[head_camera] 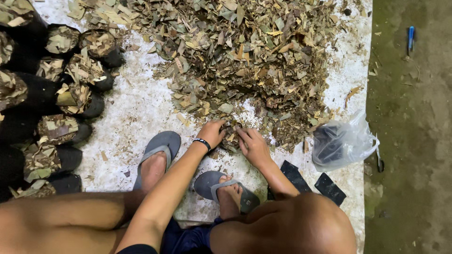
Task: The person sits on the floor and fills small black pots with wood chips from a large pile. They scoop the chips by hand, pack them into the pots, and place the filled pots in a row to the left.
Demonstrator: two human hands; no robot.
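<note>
Left hand (212,133) and right hand (253,146) press together, fingers curled round a clump at the near edge of the dry leaf pile (245,56). Filled black bags (70,101) line the left; a clear plastic bag (341,141) lies right, near the white sheet (136,113) edge. Bare sheet shows beside the grey sandals (162,146).

A crumpled clear plastic bag (343,141) with dark contents lies at the right edge of the white sheet (141,108). Flat black pouches (329,188) lie just below it. Along the left, black bags stuffed with dry leaves (70,101) lie in stacked rows.
</note>
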